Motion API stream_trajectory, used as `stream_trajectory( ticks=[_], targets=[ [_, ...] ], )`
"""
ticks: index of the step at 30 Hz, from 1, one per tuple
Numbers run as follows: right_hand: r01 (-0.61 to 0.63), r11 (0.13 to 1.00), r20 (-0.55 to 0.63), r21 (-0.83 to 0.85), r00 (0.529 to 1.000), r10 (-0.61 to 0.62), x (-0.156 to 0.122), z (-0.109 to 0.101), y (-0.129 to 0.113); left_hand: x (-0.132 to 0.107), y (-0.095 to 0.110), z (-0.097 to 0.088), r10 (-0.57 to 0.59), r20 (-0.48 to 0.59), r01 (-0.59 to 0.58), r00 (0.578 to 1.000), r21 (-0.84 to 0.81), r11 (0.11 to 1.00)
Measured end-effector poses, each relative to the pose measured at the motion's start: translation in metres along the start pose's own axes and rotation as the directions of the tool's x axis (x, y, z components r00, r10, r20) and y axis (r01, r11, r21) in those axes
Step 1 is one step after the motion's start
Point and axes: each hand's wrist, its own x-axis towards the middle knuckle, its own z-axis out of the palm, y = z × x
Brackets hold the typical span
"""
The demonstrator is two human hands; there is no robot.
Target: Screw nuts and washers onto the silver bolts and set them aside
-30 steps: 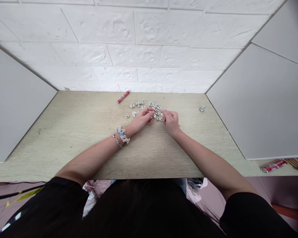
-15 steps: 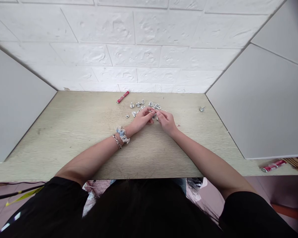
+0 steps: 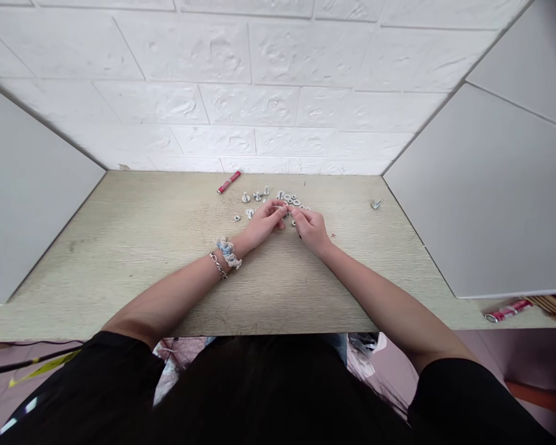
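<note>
My left hand and my right hand meet over a cluster of small metal hardware, fingertips almost touching. Thumb and fingers of each are closed in a pinch; the small piece between them is too hidden to name. Just beyond the fingers lie several silvery washers and a bolt. To the left stand bolts with washers on them, one of them a bolt near another upright bolt. A nut rests left of my left hand, beside a bolt. My hands hide part of the cluster.
Toward the wall lies a red tube. A lone bolt sits far right on the wooden tabletop. Another red tube is at the front right edge. White panels flank both sides, with a white brick wall behind.
My fingers have shifted slightly around the small piece between them, and the right fingertips have turned a little. Both arms and the hardware on the table stay in place.
</note>
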Motion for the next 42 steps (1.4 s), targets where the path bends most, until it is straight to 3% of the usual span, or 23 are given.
stream_trajectory(
  ticks=[5,12,16,23,32,42],
  targets=[
    [-0.035,0.998,-0.146,0.048,0.988,0.041,-0.001,-0.003,-0.003,-0.001,0.001,0.000,-0.002,-0.008,0.002,1.000,0.009,1.000],
    [0.168,0.954,0.094,-0.248,0.984,-0.149,-0.001,0.000,0.001,0.001,-0.001,-0.003,0.060,0.042,-0.064,0.997,0.092,0.994],
    [0.256,0.915,0.057,-0.312,0.966,-0.251,0.000,0.001,0.004,0.001,-0.003,-0.004,0.057,0.057,-0.067,0.997,0.188,0.980],
    [0.216,0.947,-0.025,-0.239,0.973,-0.228,0.003,0.001,0.003,0.002,-0.003,-0.002,0.033,0.050,-0.036,0.998,0.060,0.998],
    [0.181,0.976,-0.036,-0.122,0.982,-0.186,0.005,0.001,0.007,0.002,0.001,-0.002,0.040,0.009,-0.040,0.999,-0.067,0.997],
    [0.216,0.947,-0.028,-0.236,0.973,-0.229,0.006,-0.001,0.011,0.003,-0.003,-0.001,0.097,-0.027,-0.099,0.995,-0.065,0.993]
  ],
)
